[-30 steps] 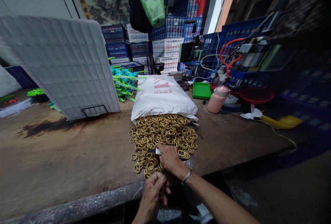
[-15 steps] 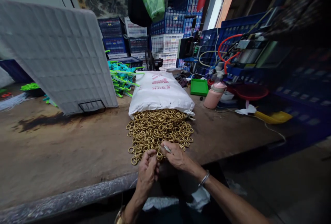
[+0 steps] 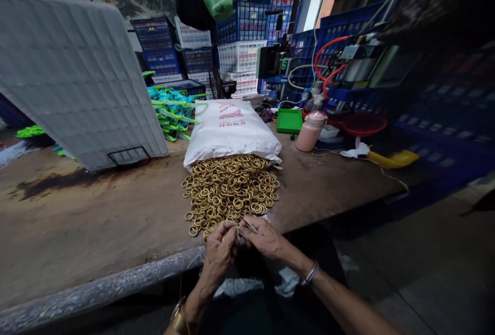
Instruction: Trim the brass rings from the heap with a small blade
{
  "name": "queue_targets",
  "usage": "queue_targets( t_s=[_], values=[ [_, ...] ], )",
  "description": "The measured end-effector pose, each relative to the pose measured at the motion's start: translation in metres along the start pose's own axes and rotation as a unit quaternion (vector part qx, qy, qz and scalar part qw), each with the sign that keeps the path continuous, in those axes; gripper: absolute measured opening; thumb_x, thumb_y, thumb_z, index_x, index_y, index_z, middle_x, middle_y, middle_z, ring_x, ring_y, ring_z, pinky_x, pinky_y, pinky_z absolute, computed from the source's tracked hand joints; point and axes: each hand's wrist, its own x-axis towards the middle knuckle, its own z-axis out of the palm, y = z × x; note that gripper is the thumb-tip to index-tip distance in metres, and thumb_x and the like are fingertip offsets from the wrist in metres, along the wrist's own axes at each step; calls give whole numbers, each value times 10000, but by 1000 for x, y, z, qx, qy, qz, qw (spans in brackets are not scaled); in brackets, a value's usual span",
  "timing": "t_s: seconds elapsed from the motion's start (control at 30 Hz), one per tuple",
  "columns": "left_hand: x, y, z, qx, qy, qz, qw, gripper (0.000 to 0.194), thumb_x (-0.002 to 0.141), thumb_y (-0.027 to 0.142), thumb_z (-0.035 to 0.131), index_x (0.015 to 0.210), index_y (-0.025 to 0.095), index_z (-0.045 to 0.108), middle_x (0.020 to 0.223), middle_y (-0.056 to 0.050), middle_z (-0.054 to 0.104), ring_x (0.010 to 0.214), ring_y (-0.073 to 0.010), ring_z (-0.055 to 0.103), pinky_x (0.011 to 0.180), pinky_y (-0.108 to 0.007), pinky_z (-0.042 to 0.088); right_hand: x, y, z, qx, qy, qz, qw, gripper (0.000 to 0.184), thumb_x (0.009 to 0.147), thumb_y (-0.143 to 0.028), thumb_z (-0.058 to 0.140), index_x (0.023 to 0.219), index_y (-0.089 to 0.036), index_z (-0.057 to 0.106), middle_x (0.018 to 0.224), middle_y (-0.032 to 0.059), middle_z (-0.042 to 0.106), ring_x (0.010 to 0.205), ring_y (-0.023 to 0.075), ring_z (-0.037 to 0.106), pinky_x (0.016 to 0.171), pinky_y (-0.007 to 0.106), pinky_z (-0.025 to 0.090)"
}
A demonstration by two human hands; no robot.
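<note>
Brown tabletop (image 3: 96, 227); from the brass-coloured rings (image 3: 232, 185), a white panel (image 3: 77, 77) at ten, crates (image 3: 242, 56) at twelve. Since a second ago, hands have met at six: left hand (image 3: 218, 250) curled, grip unclear; right hand (image 3: 266, 239) clasping a small tool (image 3: 251, 226). White sack (image 3: 235, 131), twelve, spilling rings; green tray (image 3: 289, 121), one-thirty.

Left hand (image 3: 218, 250) and right hand (image 3: 265, 239) sit close together, fingers (image 3: 224, 228) curled, 2 forearms (image 3: 336, 294) slanting inward.

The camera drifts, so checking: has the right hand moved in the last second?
Yes. Against the bag, the right hand has come back toward the near table edge and a little to the right.
</note>
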Motion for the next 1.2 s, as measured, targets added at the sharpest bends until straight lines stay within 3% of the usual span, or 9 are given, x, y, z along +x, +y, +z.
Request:
queue_targets(
  t_s=[0.13, 0.27, 0.47, 0.63, 0.73, 0.8, 0.9, 1.2],
  values=[
    [-5, -4, 5, 19, 12, -2, 1000, 261, 732, 415, 571, 741, 158, 530, 488, 59, 482, 380, -41, 356, 380, -157, 252, -3, 7, 3, 59, 24, 39, 997, 345, 853, -396, 385, 601, -169, 446, 539, -46, 443, 529, 85, 408, 524, 201, 321],
    [-9, -6, 11, 41, 40, -35, 998, 287, 695, 440, 599, 706, 169, 505, 490, 69, 467, 376, -41, 355, 370, -153, 258, -2, 8, 3, 70, 56, 78, 993, 255, 817, -333, 416, 622, -172, 451, 528, -52, 435, 513, 86, 396, 508, 202, 316],
    [-13, -16, 9, 15, -27, -93, 995, 323, 734, 481, 547, 681, 167, 491, 497, 59, 470, 351, -36, 350, 330, -146, 229, -7, 13, 10, 9, 86, 76, 993, 242, 796, -323, 446, 609, -170, 470, 549, -50, 427, 544, 91, 384, 518, 207, 302],
    [-18, -16, 9, -58, -44, -117, 990, 286, 754, 441, 560, 744, 163, 491, 531, 63, 475, 368, -17, 337, 353, -125, 222, -11, 21, 10, 7, 97, 51, 994, 250, 838, -287, 372, 635, -178, 470, 571, -35, 466, 559, 100, 434, 539, 207, 328],
    [-20, -12, 12, -82, -35, -132, 987, 286, 746, 434, 578, 761, 168, 473, 554, 64, 485, 382, -12, 348, 363, -115, 223, -16, 26, 8, -59, 117, 44, 990, 171, 817, -224, 383, 692, -185, 493, 610, -20, 516, 583, 112, 468, 560, 212, 333],
    [-20, -10, 14, -82, -33, -124, 988, 297, 734, 439, 589, 744, 172, 460, 554, 65, 485, 379, -14, 347, 355, -117, 223, -21, 27, 8, -110, 94, 29, 989, 119, 774, -157, 404, 763, -192, 518, 643, -14, 551, 605, 120, 493, 572, 212, 328],
    [-19, -11, 15, -69, -33, -95, 993, 313, 713, 452, 605, 721, 178, 453, 542, 68, 482, 369, -20, 337, 340, -125, 230, -26, 25, 11, -175, 54, 14, 983, 196, 702, -91, 420, 831, -196, 526, 671, -6, 580, 626, 132, 523, 570, 214, 309],
    [-18, -21, 9, -26, -18, -52, 998, 300, 750, 455, 560, 718, 171, 468, 546, 55, 500, 374, -27, 353, 343, -133, 277, -28, 19, 16, -295, 76, 30, 952, 237, 659, -74, 389, 829, -190, 506, 671, 8, 592, 610, 146, 518, 549, 246, 238]
  ],
)
